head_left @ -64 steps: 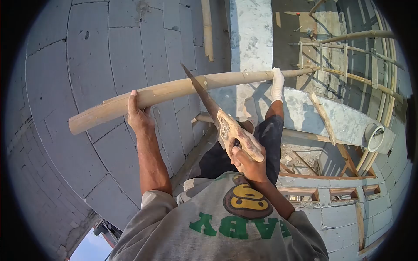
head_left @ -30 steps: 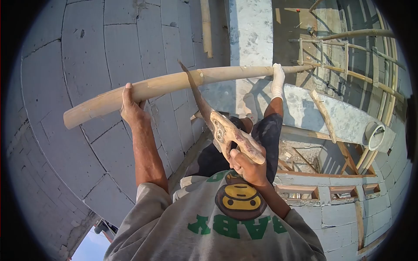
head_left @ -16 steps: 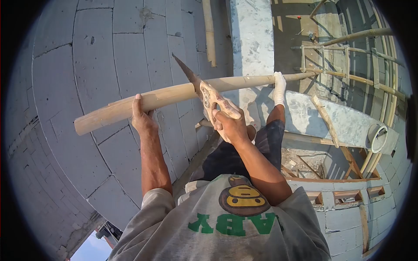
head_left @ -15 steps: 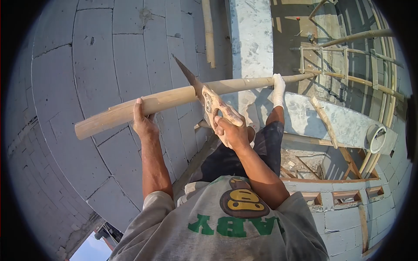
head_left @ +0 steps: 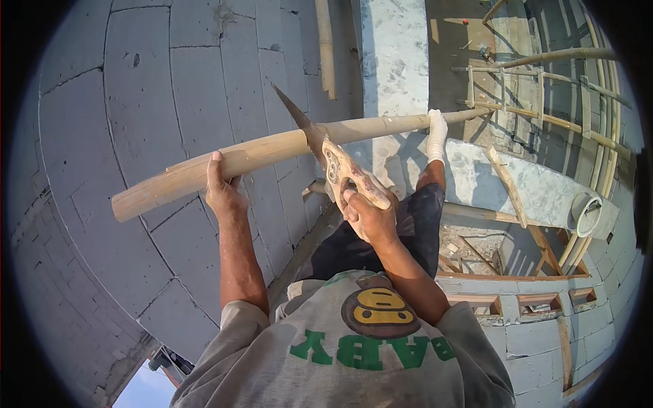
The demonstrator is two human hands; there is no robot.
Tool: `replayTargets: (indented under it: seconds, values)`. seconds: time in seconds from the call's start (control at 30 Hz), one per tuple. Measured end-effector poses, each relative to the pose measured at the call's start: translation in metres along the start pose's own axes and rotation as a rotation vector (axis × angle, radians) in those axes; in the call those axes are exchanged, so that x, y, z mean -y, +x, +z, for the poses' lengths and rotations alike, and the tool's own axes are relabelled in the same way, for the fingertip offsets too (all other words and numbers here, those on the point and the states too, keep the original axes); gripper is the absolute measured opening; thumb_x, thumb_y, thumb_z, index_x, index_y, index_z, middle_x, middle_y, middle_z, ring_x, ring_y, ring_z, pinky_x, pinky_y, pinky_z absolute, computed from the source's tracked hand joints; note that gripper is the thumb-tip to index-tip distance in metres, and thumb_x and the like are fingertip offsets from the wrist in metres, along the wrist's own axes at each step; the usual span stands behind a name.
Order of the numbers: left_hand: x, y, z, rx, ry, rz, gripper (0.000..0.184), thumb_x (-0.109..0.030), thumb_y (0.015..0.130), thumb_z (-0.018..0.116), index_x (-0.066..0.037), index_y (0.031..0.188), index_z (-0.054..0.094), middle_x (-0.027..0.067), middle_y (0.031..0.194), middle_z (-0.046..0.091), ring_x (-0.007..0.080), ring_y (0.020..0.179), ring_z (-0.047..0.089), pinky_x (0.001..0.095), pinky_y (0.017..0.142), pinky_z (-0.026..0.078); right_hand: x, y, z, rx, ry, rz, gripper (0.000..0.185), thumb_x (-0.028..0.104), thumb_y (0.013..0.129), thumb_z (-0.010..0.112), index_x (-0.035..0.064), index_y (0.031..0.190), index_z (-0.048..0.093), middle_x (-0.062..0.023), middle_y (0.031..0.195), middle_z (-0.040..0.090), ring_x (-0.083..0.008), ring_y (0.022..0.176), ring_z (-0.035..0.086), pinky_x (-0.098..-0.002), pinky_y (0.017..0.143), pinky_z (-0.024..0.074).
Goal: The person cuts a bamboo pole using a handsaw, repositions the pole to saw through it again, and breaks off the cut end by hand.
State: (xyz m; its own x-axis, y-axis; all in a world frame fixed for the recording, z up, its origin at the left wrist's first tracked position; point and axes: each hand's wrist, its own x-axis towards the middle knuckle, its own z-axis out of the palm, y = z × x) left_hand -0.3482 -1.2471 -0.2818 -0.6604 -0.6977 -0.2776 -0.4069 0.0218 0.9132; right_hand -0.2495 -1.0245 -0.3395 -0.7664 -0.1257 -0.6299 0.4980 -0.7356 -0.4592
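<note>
A long bamboo pole (head_left: 265,152) stretches across the view, its thick end at the left and its thin end away to the right. My left hand (head_left: 226,190) is closed around the thick part from below, thumb on the near side. In my right hand (head_left: 373,217) is the wooden handle of a hand saw (head_left: 340,175), with the fingers wrapped through the grip. The saw's dark blade (head_left: 294,109) crosses the pole at a step where its visible thickness changes. My foot in a white covering (head_left: 437,134) is against the thinner part of the pole.
A grey block wall (head_left: 136,102) fills the left side. A pale concrete ledge (head_left: 394,61) runs ahead, and another reaches right to a white pipe opening (head_left: 587,215). Bamboo scaffolding (head_left: 558,122) stands over a drop at the right. A loose wooden stick (head_left: 508,187) leans across the right ledge.
My right hand has drawn the saw slightly back toward my body and to the right. My left hand keeps its hold on the pole. The view has shifted a little.
</note>
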Motion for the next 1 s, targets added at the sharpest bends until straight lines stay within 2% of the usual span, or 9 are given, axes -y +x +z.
replayTargets:
  seconds: [0.17, 0.4, 0.5, 0.57, 0.63, 0.67, 0.77, 0.93, 1.0]
  values:
    - [-0.001, 0.004, -0.010, 0.000, -0.017, -0.039, 0.065, -0.037, 0.076, 0.078, 0.001, 0.121, 0.051, 0.0131, 0.119, 0.053, 0.0275, 0.111, 0.057, 0.0441, 0.098, 0.047, 0.021, -0.091, -0.035, -0.040, -0.188, 0.000, 0.048, 0.003, 0.081, 0.056, -0.0056, 0.128, 0.053, -0.0066, 0.083, 0.063, -0.0064, 0.055, 0.053, -0.0228, 0.053, 0.0447]
    - [-0.001, 0.005, 0.000, -0.025, -0.016, 0.009, 0.064, -0.037, 0.076, 0.077, 0.002, 0.120, 0.051, 0.0131, 0.118, 0.054, 0.0278, 0.112, 0.056, 0.0441, 0.098, 0.047, -0.021, 0.034, 0.005, 0.021, 0.023, -0.032, 0.031, 0.004, 0.082, 0.060, -0.0061, 0.111, 0.058, -0.0034, 0.068, 0.058, -0.0096, 0.049, 0.050, -0.0273, 0.049, 0.0443]
    - [-0.004, 0.005, -0.012, -0.004, 0.000, -0.016, 0.064, -0.037, 0.077, 0.077, 0.003, 0.120, 0.051, 0.0135, 0.118, 0.053, 0.0276, 0.114, 0.055, 0.0446, 0.099, 0.047, 0.010, -0.066, -0.027, -0.032, -0.248, 0.005, 0.043, 0.004, 0.082, 0.059, -0.0062, 0.123, 0.056, -0.0073, 0.079, 0.065, -0.0078, 0.055, 0.054, -0.0233, 0.052, 0.0444]
    - [0.000, 0.002, -0.008, 0.007, -0.025, -0.012, 0.064, -0.037, 0.077, 0.077, 0.003, 0.120, 0.051, 0.0137, 0.119, 0.053, 0.0276, 0.114, 0.055, 0.0448, 0.099, 0.047, 0.004, -0.113, -0.069, -0.044, -0.088, 0.064, 0.046, 0.006, 0.083, 0.057, -0.0060, 0.127, 0.054, -0.0071, 0.081, 0.065, -0.0069, 0.055, 0.055, -0.0208, 0.052, 0.0427]
    - [-0.002, 0.000, -0.011, -0.014, -0.002, -0.032, 0.063, -0.036, 0.078, 0.076, 0.003, 0.120, 0.051, 0.0136, 0.118, 0.053, 0.0274, 0.113, 0.055, 0.0439, 0.099, 0.047, 0.021, -0.099, -0.035, -0.062, -0.256, 0.002, 0.044, 0.006, 0.083, 0.057, -0.0057, 0.125, 0.055, -0.0066, 0.079, 0.065, -0.0087, 0.054, 0.055, -0.0228, 0.051, 0.0434]
    - [-0.003, 0.001, -0.007, -0.024, -0.011, -0.016, 0.063, -0.036, 0.078, 0.076, 0.003, 0.120, 0.051, 0.0134, 0.118, 0.053, 0.0273, 0.113, 0.055, 0.0436, 0.099, 0.047, -0.003, -0.065, -0.030, -0.032, -0.367, -0.136, 0.039, 0.006, 0.083, 0.058, -0.0056, 0.121, 0.056, -0.0066, 0.078, 0.064, -0.0097, 0.053, 0.055, -0.0240, 0.051, 0.0436]
    - [0.000, 0.003, -0.006, -0.030, -0.022, 0.003, 0.063, -0.036, 0.078, 0.076, 0.003, 0.119, 0.051, 0.0134, 0.117, 0.054, 0.0274, 0.113, 0.056, 0.0432, 0.099, 0.047, -0.027, 0.035, -0.002, 0.057, 0.090, -0.026, 0.009, 0.000, 0.083, 0.059, -0.0003, 0.091, 0.054, -0.0024, 0.060, 0.050, -0.0104, 0.047, 0.047, -0.0303, 0.048, 0.0424]
    - [-0.003, 0.002, -0.013, -0.014, -0.009, -0.019, 0.063, -0.036, 0.078, 0.076, 0.003, 0.120, 0.051, 0.0140, 0.117, 0.054, 0.0281, 0.111, 0.057, 0.0436, 0.098, 0.048, 0.017, -0.100, -0.044, -0.037, -0.167, 0.049, 0.048, 0.009, 0.084, 0.057, -0.0072, 0.128, 0.052, -0.0066, 0.080, 0.062, -0.0063, 0.054, 0.051, -0.0214, 0.051, 0.0410]
    - [0.000, 0.004, -0.011, 0.034, -0.029, -0.025, 0.064, -0.037, 0.078, 0.076, 0.003, 0.121, 0.050, 0.0143, 0.117, 0.054, 0.0284, 0.111, 0.057, 0.0439, 0.098, 0.048, 0.000, -0.106, -0.070, 0.012, -0.408, -0.208, 0.048, 0.010, 0.084, 0.058, -0.0075, 0.129, 0.052, -0.0084, 0.087, 0.065, -0.0064, 0.056, 0.053, -0.0212, 0.050, 0.0413]
